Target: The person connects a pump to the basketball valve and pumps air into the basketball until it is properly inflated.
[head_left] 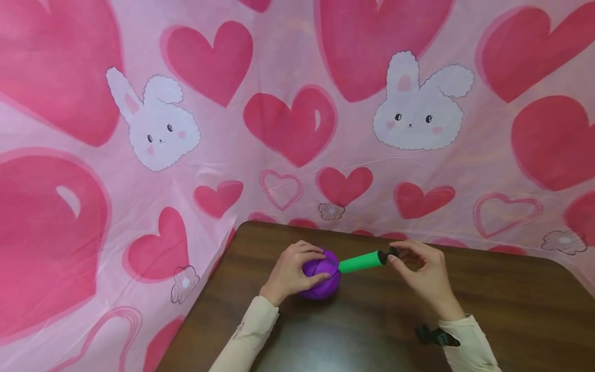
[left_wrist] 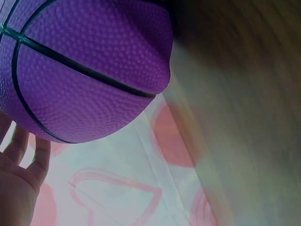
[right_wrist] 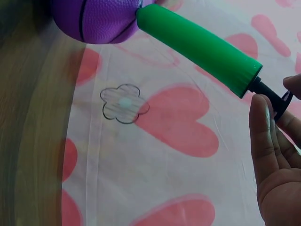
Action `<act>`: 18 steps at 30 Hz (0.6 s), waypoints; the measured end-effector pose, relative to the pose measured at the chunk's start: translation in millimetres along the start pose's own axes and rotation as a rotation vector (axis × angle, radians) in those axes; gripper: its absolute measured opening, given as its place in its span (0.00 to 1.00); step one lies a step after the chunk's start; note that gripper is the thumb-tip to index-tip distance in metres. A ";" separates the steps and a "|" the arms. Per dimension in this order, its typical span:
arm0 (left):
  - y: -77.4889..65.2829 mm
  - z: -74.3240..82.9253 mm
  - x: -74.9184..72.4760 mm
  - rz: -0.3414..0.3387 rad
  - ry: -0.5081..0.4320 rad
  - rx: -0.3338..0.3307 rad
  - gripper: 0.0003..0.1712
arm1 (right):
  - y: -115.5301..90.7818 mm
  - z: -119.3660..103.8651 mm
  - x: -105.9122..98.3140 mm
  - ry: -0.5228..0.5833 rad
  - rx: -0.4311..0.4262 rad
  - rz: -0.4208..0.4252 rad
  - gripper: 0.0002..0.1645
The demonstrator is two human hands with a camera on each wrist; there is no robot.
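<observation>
A small purple basketball with black seams sits over the table, its side looking slightly dented in the left wrist view. My left hand grips it from the left, thumb on the near side and fingers over the top. From the ball's right side a green hand pump sticks out, tilted slightly up to the right, its tip against the ball. My right hand holds the pump's black handle between thumb and fingers. A short length of black rod shows between handle and green barrel.
The brown wooden table has rounded back corners. Close behind it hangs a pink cloth printed with hearts and rabbits. A black strap piece is at my right sleeve cuff.
</observation>
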State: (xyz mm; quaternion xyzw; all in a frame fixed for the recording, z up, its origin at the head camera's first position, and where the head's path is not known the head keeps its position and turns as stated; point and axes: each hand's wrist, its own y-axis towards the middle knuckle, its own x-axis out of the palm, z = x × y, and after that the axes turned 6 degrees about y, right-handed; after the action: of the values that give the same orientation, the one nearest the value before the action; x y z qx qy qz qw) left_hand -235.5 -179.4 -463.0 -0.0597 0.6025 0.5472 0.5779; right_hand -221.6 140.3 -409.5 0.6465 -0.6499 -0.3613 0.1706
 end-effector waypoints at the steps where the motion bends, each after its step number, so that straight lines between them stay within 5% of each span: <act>1: 0.4 1.9 0.8 0.003 0.002 0.004 0.25 | -0.2 0.8 -2.3 0.002 -0.004 -0.003 0.21; 14: 5.2 13.6 14.8 -0.024 -0.032 -0.010 0.24 | -1.0 22.9 -30.7 0.051 0.014 -0.094 0.19; 18: 7.5 11.5 15.3 -0.036 -0.026 -0.035 0.24 | -2.0 34.3 -38.0 0.168 0.075 -0.152 0.19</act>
State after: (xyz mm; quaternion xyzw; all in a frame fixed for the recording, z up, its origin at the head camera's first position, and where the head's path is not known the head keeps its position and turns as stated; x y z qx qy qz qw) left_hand -238.6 -159.5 -467.1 -0.0735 0.5842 0.5477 0.5944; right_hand -239.8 185.7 -424.9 0.7280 -0.5954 -0.2930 0.1721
